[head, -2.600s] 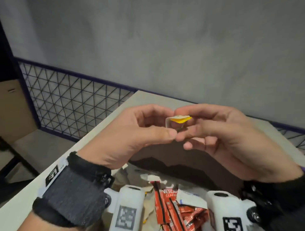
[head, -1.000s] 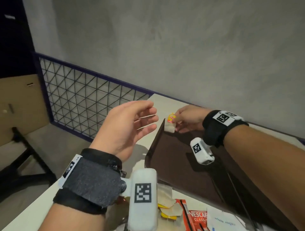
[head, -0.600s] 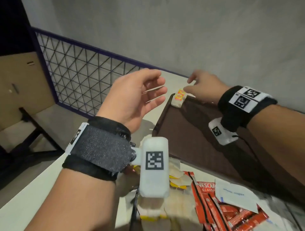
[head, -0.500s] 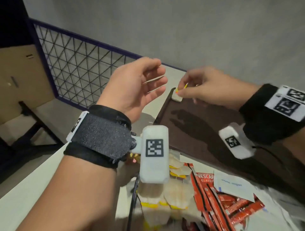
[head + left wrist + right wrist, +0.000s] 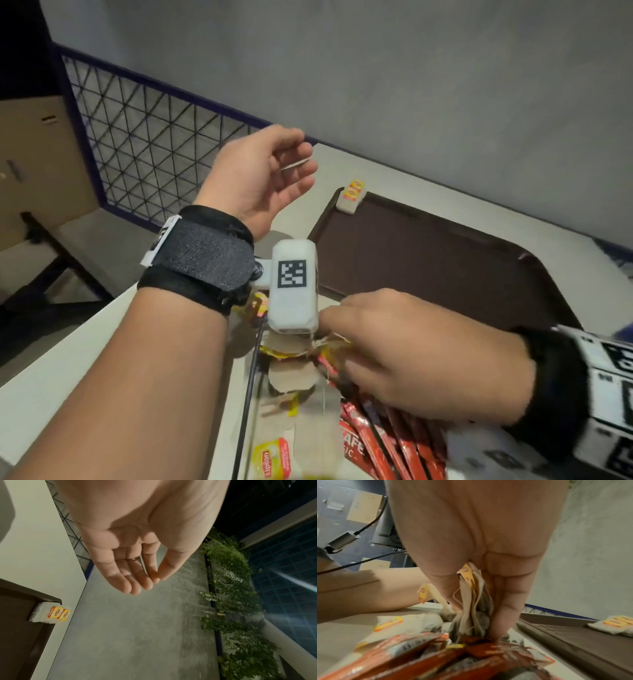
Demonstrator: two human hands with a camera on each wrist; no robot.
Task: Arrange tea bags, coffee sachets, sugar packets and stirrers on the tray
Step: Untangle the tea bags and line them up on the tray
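Observation:
A dark brown tray lies on the white table, and two Lipton tea bags rest in its far left corner. The left wrist view shows these tea bags against the tray rim. My left hand hovers above the table left of the tray, fingers relaxed and empty. My right hand is down at the loose tea bag pile near me. Its thumb and fingers pinch a few tea bags upright. Red coffee sachets lie under the hand.
A black cable hangs from the left wrist camera over the pile. The table's left edge drops to the floor beside a mesh fence. A grey wall stands behind the tray. A white packet lies blurred by the sachets.
My right hand set a tea bag in the tray's far corner, let go, and came back to the pile near me, where it now pinches tea bags. The left hand stays raised.

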